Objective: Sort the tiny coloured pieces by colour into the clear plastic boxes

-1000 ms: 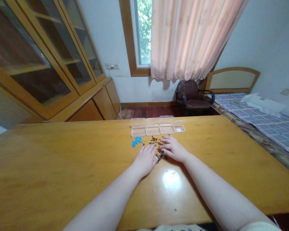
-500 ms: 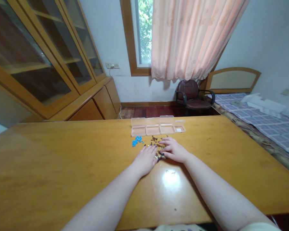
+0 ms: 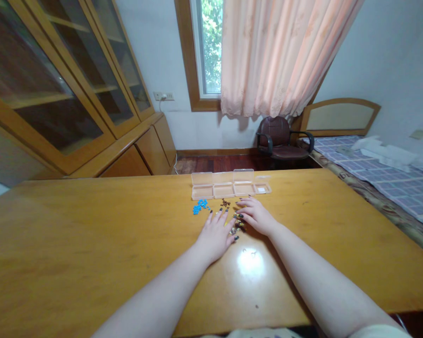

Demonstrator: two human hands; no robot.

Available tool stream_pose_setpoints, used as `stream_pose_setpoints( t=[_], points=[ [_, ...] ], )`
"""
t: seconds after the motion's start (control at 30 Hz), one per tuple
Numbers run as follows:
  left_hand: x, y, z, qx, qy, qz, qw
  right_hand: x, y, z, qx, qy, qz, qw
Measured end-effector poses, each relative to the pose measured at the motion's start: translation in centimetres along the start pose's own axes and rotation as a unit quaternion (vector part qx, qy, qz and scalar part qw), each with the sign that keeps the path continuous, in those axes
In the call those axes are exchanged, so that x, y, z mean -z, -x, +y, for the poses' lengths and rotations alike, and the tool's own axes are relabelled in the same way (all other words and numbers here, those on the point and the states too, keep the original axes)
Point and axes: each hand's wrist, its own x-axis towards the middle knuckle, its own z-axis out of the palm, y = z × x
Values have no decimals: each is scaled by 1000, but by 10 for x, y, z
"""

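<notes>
My left hand lies over the table with its fingers spread, beside a pile of small mixed pieces, some yellow, white and dark. Across the pile, my right hand is low with its fingers apart and the tips at the pile's edge. Part of the pile is hidden by my fingers. Beyond my left fingertips is a small heap of brown pieces. Blue pieces form another heap to the left. What the tiny pieces are is too small to tell.
A clear plastic compartment box with raised lids stands behind the heaps on the wooden table. A few tiny bits lie nearer my body. Past the table are a brown armchair, a bed and a glass-door cabinet.
My left thumb has swung out from the pile and the left fingers have spread wider. The right hand has shifted slightly up and away, with more of the mixed pieces showing between the hands.
</notes>
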Motion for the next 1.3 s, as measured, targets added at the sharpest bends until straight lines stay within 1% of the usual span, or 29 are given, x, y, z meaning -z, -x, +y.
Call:
stream_pose_setpoints(
  t=[0.1, 0.2, 0.27, 0.37, 0.47, 0.53, 0.6, 0.67, 0.7, 0.83, 1.03, 1.13, 1.23, 1.3],
  points=[
    [-3, -2, -4, 8, 1, -7, 1000, -1, 0, 2, -2, 1, 32, 999],
    [-5, -4, -10, 30, 2, -7, 1000, 0, 0, 2, 1, -8, 31, 999],
    [-7, -5, -16, 48, 1, 1, 999, 1, 1, -1, 11, -20, 9, 1000],
    [-10, -9, -26, 68, -2, 10, 998, 3, 0, -8, 32, -37, -44, 998],
    [-8, -11, -31, 91, -4, 10, 996, 4, -2, -17, 44, -46, -83, 994],
    [-2, -10, -30, 90, -5, 23, 996, 4, -3, -21, 50, -46, -100, 993],
    [8, -8, -25, 59, -6, 36, 998, 4, -4, -23, 48, -40, -111, 992],
    [16, -4, -19, 16, -10, 17, 1000, 4, -4, -24, 41, -30, -114, 992],
    [20, -2, -15, 8, -18, 5, 1000, 4, -4, -23, 37, -26, -113, 993],
    [23, 3, -5, 25, -44, -26, 998, 4, -4, -21, 22, -11, -110, 994],
    [24, 5, -5, 52, -58, -53, 995, 4, -4, -18, 5, 3, -123, 992],
    [28, 5, -5, 72, -61, -59, 994, 6, -4, -20, 9, -1, -125, 992],
    [30, 4, -6, 80, -56, -57, 994, 7, -3, -23, 20, -4, -143, 990],
    [31, 4, -6, 82, -55, -51, 994, 5, -2, -24, 14, 6, -153, 988]
  ],
)
